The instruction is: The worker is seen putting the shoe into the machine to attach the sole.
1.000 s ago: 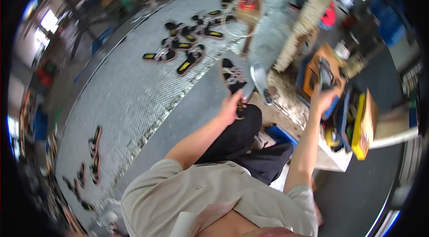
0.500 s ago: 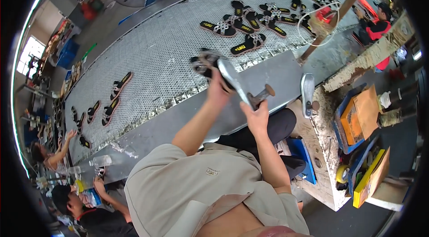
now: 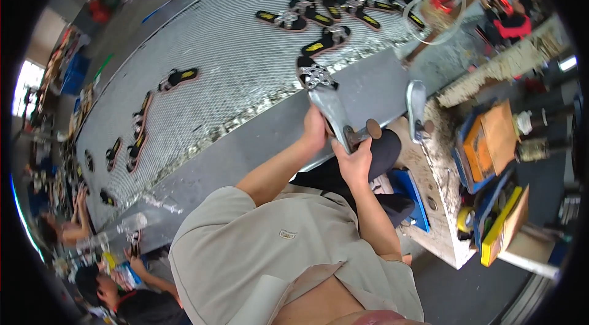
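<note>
both hands, left [image 3: 315,130] and right [image 3: 356,159], are closed round a sandal [image 3: 325,95] at the belt's [image 3: 233,73] edge; a loose grip could drop it.

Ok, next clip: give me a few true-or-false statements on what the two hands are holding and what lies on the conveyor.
1. Both hands hold one grey metal shoe last with a sandal on its far end. True.
2. The right hand hangs empty. False: it grips the last's lower end; the left hand grips its middle.
3. Black sandals with yellow insoles lie on the mesh conveyor. True.
4. The conveyor holds cardboard boxes. False: only sandals.
5. A second metal last stands on the bench to the right. True.
</note>
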Demonstrator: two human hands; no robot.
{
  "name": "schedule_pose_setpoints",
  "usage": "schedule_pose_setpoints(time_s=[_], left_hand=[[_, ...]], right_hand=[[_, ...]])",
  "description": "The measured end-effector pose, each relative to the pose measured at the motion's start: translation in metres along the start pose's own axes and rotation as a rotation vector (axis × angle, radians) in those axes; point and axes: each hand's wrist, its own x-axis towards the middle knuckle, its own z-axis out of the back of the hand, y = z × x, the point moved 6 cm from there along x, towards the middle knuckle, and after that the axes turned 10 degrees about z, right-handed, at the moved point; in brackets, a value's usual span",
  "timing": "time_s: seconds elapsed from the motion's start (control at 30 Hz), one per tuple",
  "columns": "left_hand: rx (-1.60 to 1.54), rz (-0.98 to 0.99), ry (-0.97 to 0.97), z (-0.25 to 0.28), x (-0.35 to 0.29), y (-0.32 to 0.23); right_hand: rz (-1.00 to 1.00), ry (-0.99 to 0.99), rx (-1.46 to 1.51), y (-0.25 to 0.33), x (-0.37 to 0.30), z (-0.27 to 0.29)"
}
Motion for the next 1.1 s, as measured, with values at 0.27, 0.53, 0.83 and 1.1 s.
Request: schedule_pose_setpoints(time_s=[0.27,0.53,0.83,1.1], left_hand=[[0.207,0.211,0.586,-0.141,0.01,0.087],[1.274,-0.684,0.089,-0.158,0.152,-0.037],[2.01,-0.808,-0.678,-0.055,0.267,-0.148],[2.084,-0.611,-0.746,-0.048,0.273,-0.192]], right_hand=[[-0.057,-0.422,-0.084,-0.041,0.047,0.095],[-0.193,-0.837,-0.383,-0.076,0.073,0.29],[-0.161,-1.092,-1.135,-0.156,0.165,0.405],[-0.103,-0.816,-1.079,-0.155,0.164,0.432]])
